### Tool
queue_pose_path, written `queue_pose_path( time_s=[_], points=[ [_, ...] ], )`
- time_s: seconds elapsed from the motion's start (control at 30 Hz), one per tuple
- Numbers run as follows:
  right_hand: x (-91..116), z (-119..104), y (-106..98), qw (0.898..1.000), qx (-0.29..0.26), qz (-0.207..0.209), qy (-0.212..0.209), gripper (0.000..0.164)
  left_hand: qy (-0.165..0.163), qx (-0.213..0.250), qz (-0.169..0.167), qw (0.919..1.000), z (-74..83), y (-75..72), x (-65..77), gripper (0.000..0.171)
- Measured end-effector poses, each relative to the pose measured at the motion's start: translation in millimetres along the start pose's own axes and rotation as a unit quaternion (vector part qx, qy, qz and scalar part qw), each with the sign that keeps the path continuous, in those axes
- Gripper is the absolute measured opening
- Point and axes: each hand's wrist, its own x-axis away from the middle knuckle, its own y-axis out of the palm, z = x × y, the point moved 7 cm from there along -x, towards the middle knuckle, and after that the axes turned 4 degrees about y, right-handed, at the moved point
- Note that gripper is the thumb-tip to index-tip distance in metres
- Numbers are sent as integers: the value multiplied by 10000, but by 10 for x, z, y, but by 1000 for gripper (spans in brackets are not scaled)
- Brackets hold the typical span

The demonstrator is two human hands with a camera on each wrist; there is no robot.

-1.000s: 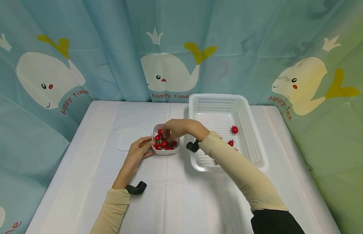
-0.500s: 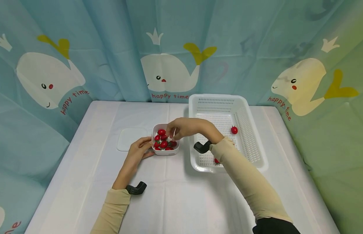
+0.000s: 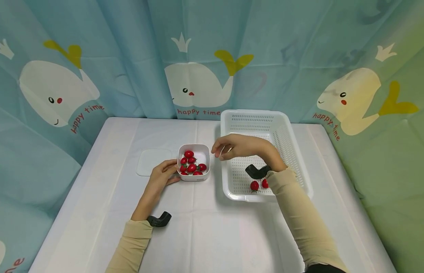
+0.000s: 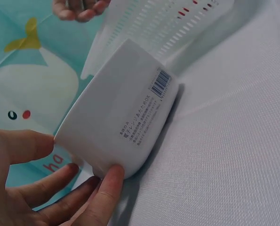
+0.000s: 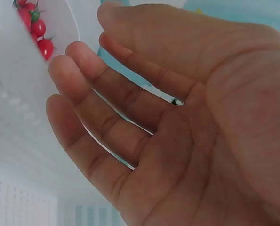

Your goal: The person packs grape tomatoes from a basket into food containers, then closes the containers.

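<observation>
So behind you there's a light blue-and-green fabric curtain (image 3: 126, 34) with white cartoon whales, and below it your table (image 3: 205, 235) under a white cloth. Biggest thing on there is the white plastic perforated basket (image 3: 252, 117), over on the right.

Your right hand (image 3: 242, 146) hangs over its left rim, fingers loosely bent with slim gaps between them, thumb apart, tips just beside the box but not touching. Your left hand (image 3: 159, 176) has its digits spread, tips touching the left side of that box, which is a small white rounded-square plastic box (image 3: 194, 178) sitting upright and uncovered, mid-table, left of the basket. A flat pale rounded-square piece (image 3: 152, 161) lies left of it, near your left fingers.

Smallest stuff: glossy red cherry tomatoes with green stems (image 3: 191, 168) clustered in the box, mostly left and near, plus red tomatoes in the basket (image 3: 254, 185), near side, beside your right sleeve (image 3: 300, 212). There's also a blue barcode (image 4: 162, 84) on the box's near wall.
</observation>
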Motion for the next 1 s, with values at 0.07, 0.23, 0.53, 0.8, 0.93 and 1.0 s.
queue_pose_path(
  time_s=[0.07, 0.23, 0.53, 0.8, 0.93, 1.0],
  points=[
    [83, 56, -31, 9999, -66, 38, 86, 26, 3, -8, 4, 10000, 5, 2, 1, 45],
    [289, 227, -94, 9993, -180, 147, 293, 29, 9, 44, -17, 10000, 8, 4, 1, 45],
    [521, 547, -108, 9973, -336, 161, 636, 28, -9, 34, -15, 10000, -1, 3, 3, 46],
    [636, 788, -59, 9946, -111, 79, 1029, 28, -16, 39, 6, 10000, 2, 8, 8, 45],
    [684, 875, -55, 9932, -44, 28, 1164, 28, -12, 73, 15, 10000, 2, 3, 11, 45],
    [695, 924, -48, 9923, -104, -23, 1237, 28, -23, 76, 22, 10000, -4, -2, 9, 45]
  ],
)
